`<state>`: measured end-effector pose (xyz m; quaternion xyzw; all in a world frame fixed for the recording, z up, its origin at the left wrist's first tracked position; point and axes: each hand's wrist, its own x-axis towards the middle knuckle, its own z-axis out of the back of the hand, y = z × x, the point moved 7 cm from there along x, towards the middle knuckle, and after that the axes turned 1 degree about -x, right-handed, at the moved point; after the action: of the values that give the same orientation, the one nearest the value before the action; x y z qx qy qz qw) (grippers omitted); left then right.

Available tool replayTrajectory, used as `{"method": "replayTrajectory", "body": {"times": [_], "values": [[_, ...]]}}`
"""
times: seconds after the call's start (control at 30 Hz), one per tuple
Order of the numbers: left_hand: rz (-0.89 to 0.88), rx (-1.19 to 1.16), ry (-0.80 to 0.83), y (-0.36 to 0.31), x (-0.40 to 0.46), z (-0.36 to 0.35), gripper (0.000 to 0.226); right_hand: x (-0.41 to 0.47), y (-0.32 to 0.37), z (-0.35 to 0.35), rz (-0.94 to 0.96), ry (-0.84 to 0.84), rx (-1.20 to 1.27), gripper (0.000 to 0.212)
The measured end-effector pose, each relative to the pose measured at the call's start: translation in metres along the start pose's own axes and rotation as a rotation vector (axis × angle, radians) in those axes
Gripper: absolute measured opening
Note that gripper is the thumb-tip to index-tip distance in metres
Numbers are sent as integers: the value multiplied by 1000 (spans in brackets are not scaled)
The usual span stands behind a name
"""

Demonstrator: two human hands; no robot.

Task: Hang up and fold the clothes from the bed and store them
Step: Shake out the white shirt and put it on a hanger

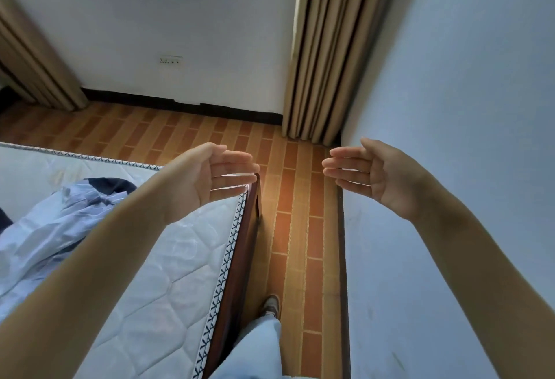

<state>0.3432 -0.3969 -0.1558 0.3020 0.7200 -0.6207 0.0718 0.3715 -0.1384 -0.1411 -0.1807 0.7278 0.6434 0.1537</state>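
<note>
Forearms fill the near view, both raised in front of the person, palms turned toward each other. Left hand and right hand face one another with a clear gap between them; the fingers of each are straight and loosely together, holding nothing and touching nothing.

Clothes lie in a rumpled pale-blue heap with a dark piece under it, on the bed, below and to the outer side of the left hand, well apart from the right. The left hand hangs above the mattress corner; the right is over the floor, near the wall.

By my reading the task is at its very start: nothing is lifted, folded or hung yet. The next move calls for turning toward the heap and lowering both hands to it, then picking out a single garment by its shoulders or collar so it hangs free. No hanger or wardrobe shows here, so where it goes cannot be told.
</note>
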Motion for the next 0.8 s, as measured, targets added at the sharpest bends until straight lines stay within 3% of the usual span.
{"method": "replayTrajectory", "body": {"times": [0.13, 0.37, 0.57, 0.8], "values": [[-2, 49, 51, -50, 58, -1, 44, 48, 32, 1, -11, -10, -11, 48], [94, -46, -20, -85, 146, 4, 45, 122, 63, 30, -65, -48, 63, 48], [84, -58, -19, -108, 219, 26, 45, 213, 98, 40, -82, 44, 18, 49], [6, -54, -15, -182, 315, 0, 45, 329, 180, 65, -26, 185, 7, 51]]}}
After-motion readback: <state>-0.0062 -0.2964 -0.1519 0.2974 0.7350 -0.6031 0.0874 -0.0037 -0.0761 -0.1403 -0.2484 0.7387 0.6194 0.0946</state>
